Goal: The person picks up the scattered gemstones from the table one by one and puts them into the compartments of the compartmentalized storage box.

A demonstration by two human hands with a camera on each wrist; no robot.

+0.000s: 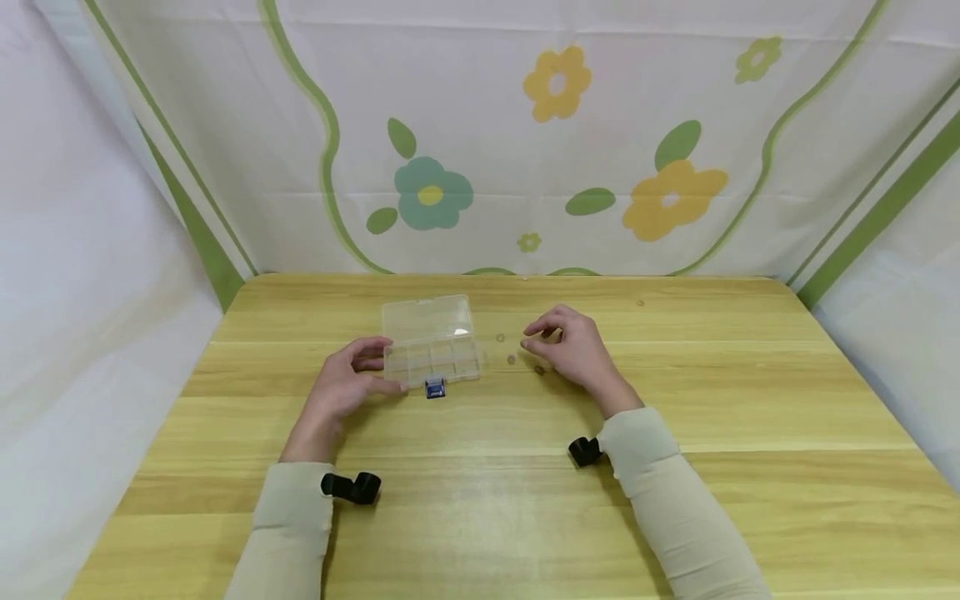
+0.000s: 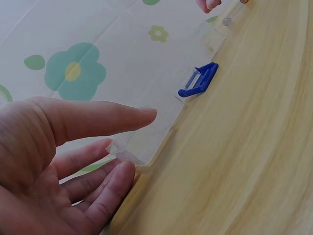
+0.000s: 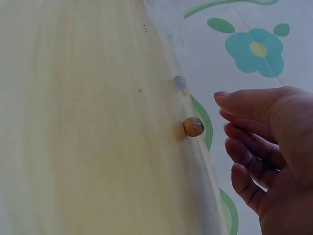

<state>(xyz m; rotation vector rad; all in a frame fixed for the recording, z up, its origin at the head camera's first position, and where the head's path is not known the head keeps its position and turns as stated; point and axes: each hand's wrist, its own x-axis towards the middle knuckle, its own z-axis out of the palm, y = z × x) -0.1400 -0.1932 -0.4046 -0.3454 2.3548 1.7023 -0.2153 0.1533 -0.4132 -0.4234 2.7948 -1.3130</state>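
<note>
Near edge: two pale sleeves [image 1: 288,533] come in over the wood-grain surface [image 1: 480,517], angled inward, a black wrist mount [image 1: 366,488] at each cuff.

Left hand [image 1: 348,383]: reaches forward from its cuff, wrist low, thumb stretched nearly straight along the near-left corner of the clear box [image 1: 420,362], other fingers bent at its left end, index tip up by the hinge side. Grip spans that end and holds the box there.

Blue latch [image 2: 200,81] sticks out from the box's near edge, toward the person. Box sits left of center on the surface, between the hands but right up against the left one; divided into small compartments.

Right hand [image 1: 573,350]: forearm slants in from lower right, wrist bent leftward, back of hand up. Thumb and index tips near each other with a slight gap, remaining fingers loosely curled. Grip released, nothing seen between the tips. Brown bead [image 3: 194,127] just on the near side of the thumb, grey bead [image 3: 180,82] to its left, pale bead [image 1: 501,337] slightly farther, all right of the box.

Behind: lid [image 1: 427,318] tipped back, another bead [image 1: 641,302] far right, flowered cloth [image 1: 480,125] at the back.
</note>
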